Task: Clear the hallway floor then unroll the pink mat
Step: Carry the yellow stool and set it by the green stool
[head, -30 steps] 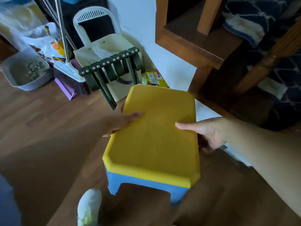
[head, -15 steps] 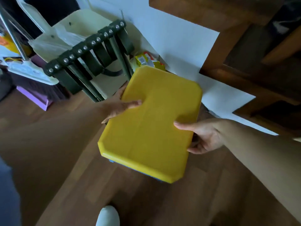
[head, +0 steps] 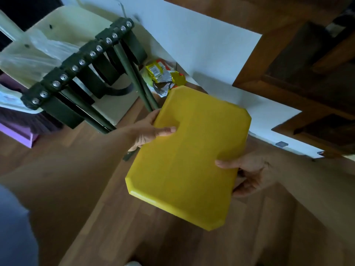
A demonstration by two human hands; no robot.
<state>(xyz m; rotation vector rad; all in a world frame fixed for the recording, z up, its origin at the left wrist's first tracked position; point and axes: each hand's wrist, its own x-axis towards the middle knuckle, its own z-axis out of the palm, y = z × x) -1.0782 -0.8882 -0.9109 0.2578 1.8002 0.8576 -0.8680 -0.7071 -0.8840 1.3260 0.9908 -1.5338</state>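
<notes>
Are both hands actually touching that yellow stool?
Touching. The head view shows the left hand with its thumb pressed on the yellow stool top, and the right hand gripping the opposite edge.

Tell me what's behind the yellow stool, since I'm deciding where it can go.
Behind the yellow stool, crumpled snack wrappers lie on the floor against the white wall, beside a green folding stool. The floor directly beneath the stool, and its legs, are covered.

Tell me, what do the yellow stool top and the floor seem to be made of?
The stool top looks like moulded plastic: uniform matte yellow, bevelled corners, a soft sheen on the near edge. The floor looks like wood or laminate planks: brown grain and straight seams.
</notes>
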